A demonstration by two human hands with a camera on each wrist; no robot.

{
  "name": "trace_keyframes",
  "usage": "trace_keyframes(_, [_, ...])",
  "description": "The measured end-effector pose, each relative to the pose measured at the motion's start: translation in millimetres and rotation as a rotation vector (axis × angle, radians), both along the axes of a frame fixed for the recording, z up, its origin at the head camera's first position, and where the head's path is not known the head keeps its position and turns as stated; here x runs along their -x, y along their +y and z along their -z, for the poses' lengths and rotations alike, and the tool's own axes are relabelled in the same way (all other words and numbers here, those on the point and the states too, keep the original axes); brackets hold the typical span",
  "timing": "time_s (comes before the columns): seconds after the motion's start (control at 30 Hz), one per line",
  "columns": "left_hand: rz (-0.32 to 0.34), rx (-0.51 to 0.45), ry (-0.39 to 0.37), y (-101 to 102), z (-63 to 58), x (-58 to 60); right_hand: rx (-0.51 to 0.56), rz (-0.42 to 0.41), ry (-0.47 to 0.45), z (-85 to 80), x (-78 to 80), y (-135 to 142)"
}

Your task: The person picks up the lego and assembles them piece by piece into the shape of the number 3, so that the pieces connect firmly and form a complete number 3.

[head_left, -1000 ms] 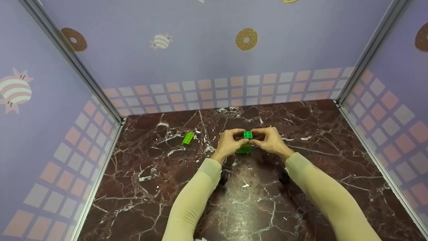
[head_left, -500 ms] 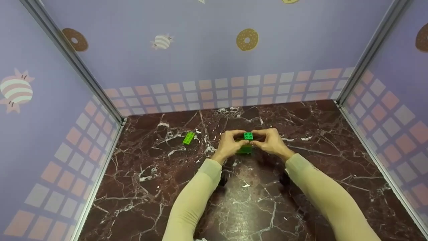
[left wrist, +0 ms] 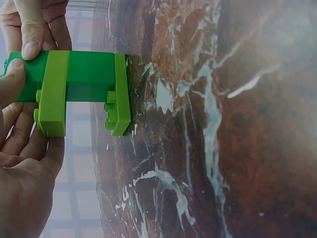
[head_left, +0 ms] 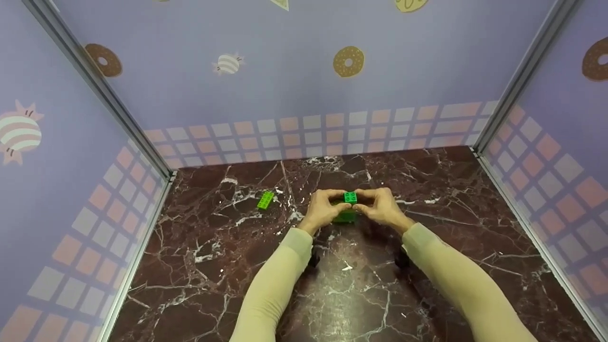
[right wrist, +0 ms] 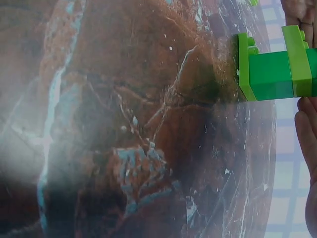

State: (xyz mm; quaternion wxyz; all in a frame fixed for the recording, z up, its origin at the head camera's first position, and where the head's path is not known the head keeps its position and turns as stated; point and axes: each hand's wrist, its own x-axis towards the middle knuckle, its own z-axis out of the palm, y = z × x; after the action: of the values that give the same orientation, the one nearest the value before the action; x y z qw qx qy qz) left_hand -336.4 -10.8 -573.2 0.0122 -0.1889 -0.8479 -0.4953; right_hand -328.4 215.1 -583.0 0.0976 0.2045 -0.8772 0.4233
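Both hands meet at a small stack of toy building blocks in the head view. On top is a dark green four-stud block (head_left: 350,196). My left hand (head_left: 323,211) pinches it from the left with thumb and fingers; my right hand (head_left: 384,209) grips it from the right. The left wrist view shows a lime green plate (left wrist: 53,94) beneath it, then a second dark green block (left wrist: 91,74), then a lime green base plate (left wrist: 123,94) on the table. Both lime plates jut out past the dark green blocks, with studs showing on the jutting parts.
A loose lime green studded plate (head_left: 266,200) lies on the dark red marbled table (head_left: 228,266), left of the hands. Purple patterned panels (head_left: 285,95) enclose the table at the back and both sides, with metal rails (head_left: 156,164) at the corners.
The head view has tilted slightly, so everything sits a little lower in the picture. Both hands stay on the top block, and the loose plate lies in the same place.
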Motion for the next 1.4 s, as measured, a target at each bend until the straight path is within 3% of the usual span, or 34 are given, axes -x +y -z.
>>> trace_keyframes(0.17, [-0.003, 0.026, 0.023, 1.6, 1.1, -1.0, 0.011, -0.017, -0.034, -2.7, -0.1, 2.5])
trace_keyframes(0.47, [-0.026, -0.004, 0.005, 1.3, 4.9, -2.4, 0.148, -0.034, -0.155, -3.2, -1.5, 0.2])
trace_keyframes(0.73, [-0.042, -0.033, -0.021, -0.6, 4.1, -3.5, 0.160, -0.042, -0.152, -3.9, -2.3, -3.1])
trace_keyframes(1.03, [0.019, -0.033, -0.057, -5.4, -2.8, -2.8, 0.127, -0.038, -0.132, -6.2, -0.4, -3.5])
trace_keyframes(1.4, [0.072, 0.004, -0.011, -24.5, -7.8, -2.4, 0.136, -0.044, -0.166, -5.4, -2.1, -4.5])
